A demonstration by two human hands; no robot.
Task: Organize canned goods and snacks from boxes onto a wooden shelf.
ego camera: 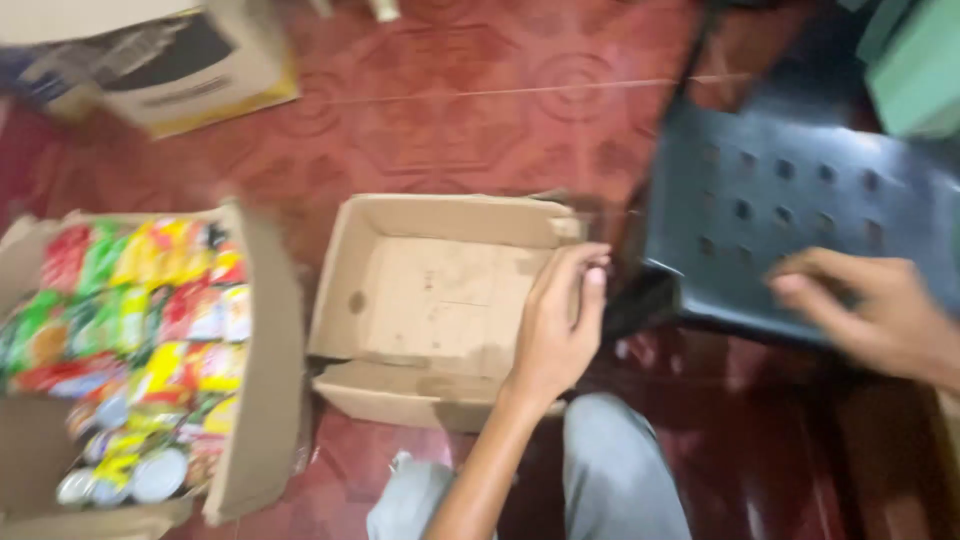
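Left hand (558,325) grips the right wall of an empty cardboard box (440,300), which lies open-side up on the red floor (450,110), its long axis running left to right. Right hand (865,310) rests loosely curled, holding nothing, on the black chair seat (790,190).

Left hand (555,320) and right hand (868,305): bare, no rings or watch visible. Forearms unsleeved. Legs in light grey-blue trousers (610,480), possibly denim; blur prevents confirmation.

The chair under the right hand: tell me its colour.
Black, with rows of small holes in the chair seat; head view, right hand on it.
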